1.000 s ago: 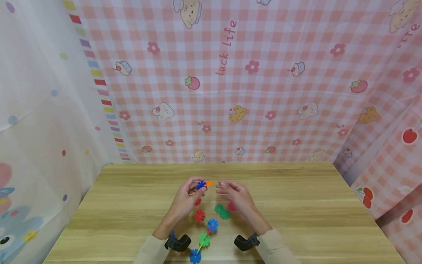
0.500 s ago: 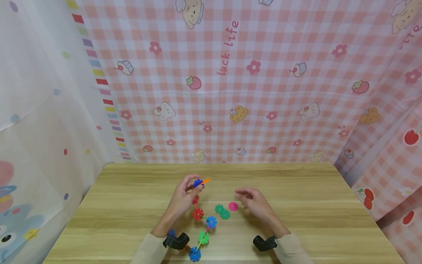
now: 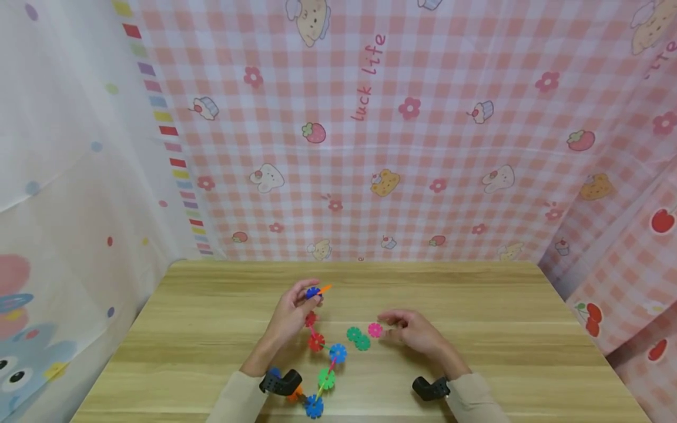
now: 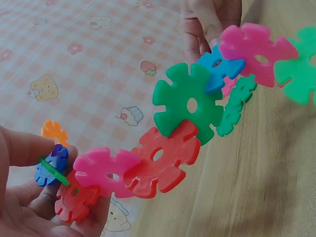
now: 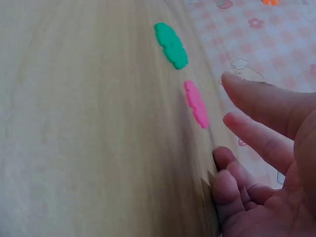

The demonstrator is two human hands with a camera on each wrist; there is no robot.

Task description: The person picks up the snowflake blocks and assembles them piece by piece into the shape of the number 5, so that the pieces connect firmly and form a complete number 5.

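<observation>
In the head view, my left hand [image 3: 288, 314] pinches a dark blue notched plastic disc [image 3: 312, 292], with an orange disc [image 3: 325, 289] joined to it. From that hand a chain of interlocked discs hangs toward the near edge, including a red disc [image 3: 317, 342], a light blue disc [image 3: 338, 353] and a bright green disc [image 3: 327, 379]. Close up in the left wrist view, a green disc [image 4: 60, 175], seen nearly edge-on, crosses the blue one. My right hand [image 3: 415, 335] is beside a loose pink disc [image 3: 375, 330], fingers spread; the right wrist view shows a small gap between them.
Two dark green discs [image 3: 358, 338] lie together left of the loose pink one. Wood-grain tabletop [image 3: 502, 305] surrounds them. A checked cloth [image 3: 402, 147] hangs behind the table, and a dotted white cloth [image 3: 74, 176] hangs on the left.
My right hand has moved away from the left one, to the right and down to the pink disc. The left hand, still holding the blue disc, has shifted slightly left.
</observation>
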